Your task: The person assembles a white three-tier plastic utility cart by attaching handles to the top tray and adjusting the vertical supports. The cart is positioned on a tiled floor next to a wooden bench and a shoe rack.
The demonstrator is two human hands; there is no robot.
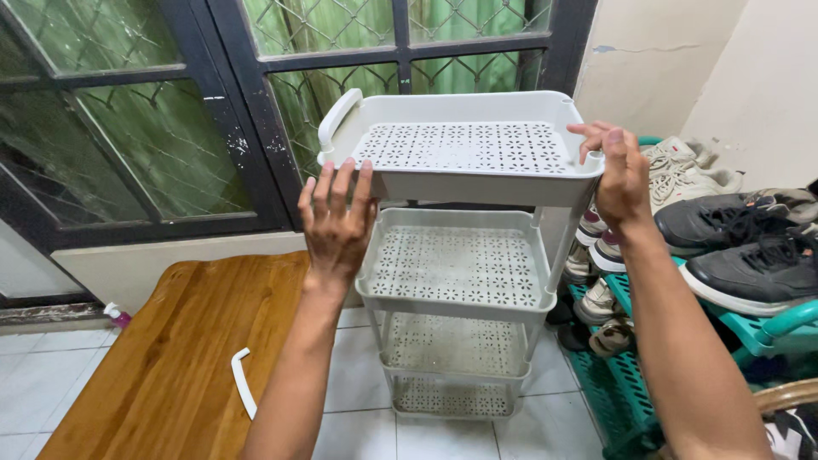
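I see a dark-framed window (170, 128) with wire mesh and green behind the glass, and a cream wall (673, 60) to its right. The floor (25, 375) has pale tiles. A wooden board (179, 341) lies at left; a teal shoe rack (630, 383) with sneakers (741, 247) stands at right.

My left hand (335, 223) and right hand (619, 175) gripped opposite ends of the top tray (464, 146), above three lower shelves (454, 266). A window (256, 85) stood behind, a wooden board (179, 341) lay left, and a shoe rack (648, 375) stood right.
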